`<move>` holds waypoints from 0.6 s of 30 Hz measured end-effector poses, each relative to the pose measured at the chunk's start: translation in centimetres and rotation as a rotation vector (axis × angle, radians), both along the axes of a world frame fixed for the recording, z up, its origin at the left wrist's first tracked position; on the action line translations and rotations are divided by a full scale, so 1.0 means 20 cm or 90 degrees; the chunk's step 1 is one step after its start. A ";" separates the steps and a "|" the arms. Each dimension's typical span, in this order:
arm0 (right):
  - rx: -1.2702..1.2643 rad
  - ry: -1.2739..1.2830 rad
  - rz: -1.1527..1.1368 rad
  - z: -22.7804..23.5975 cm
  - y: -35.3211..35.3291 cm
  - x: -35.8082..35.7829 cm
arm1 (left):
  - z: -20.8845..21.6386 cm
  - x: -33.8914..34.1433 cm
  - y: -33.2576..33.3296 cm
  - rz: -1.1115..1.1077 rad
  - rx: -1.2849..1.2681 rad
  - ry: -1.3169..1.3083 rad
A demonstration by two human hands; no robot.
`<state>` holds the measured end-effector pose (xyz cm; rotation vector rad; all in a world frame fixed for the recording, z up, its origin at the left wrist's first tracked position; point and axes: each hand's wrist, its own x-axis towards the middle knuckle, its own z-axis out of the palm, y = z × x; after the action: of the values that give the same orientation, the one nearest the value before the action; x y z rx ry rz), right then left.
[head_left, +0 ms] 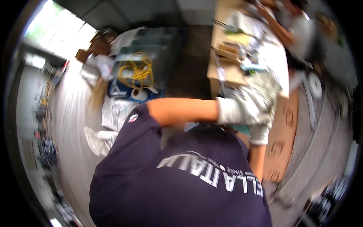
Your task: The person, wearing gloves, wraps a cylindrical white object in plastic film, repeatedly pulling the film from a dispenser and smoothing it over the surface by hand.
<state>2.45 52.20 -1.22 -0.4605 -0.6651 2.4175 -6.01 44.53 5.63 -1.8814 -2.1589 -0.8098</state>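
Both my hands wear pale knitted work gloves and are together at the near end of the wooden table, right of my body. My left hand (252,99) reaches across from the left and overlaps my right hand. Lower down, my right hand (261,126) shows mainly as a glove cuff and part of the glove, the rest covered by the left. The fingers of both are blurred or hidden, so I cannot make out anything held. Just beyond the gloves, a blurred green-and-black item (252,67) lies on the table (216,72).
An open cardboard tray (228,52) and papers lie on the table; another person (291,36) works at its far right side. A cardboard box (283,140) stands right of my arms. Left, a yellow cable coil (137,72) and a white roll (139,94) lie in a blue crate.
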 end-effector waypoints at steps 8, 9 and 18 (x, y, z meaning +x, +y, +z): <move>0.051 -0.048 0.016 -0.03 0.05 0.02 | 0.04 0.00 0.13 -0.110 -0.077 0.101; 0.064 -0.060 0.014 -0.04 0.04 0.02 | 0.06 -0.01 0.10 -0.142 -0.043 0.095; 1.299 -0.480 -0.141 -0.06 -0.04 0.02 | 0.11 -0.16 0.04 -0.350 0.095 -0.017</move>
<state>2.91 51.31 -2.43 -0.3696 -2.5178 0.3508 -9.23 45.35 7.93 -2.4199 -1.5410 -1.0539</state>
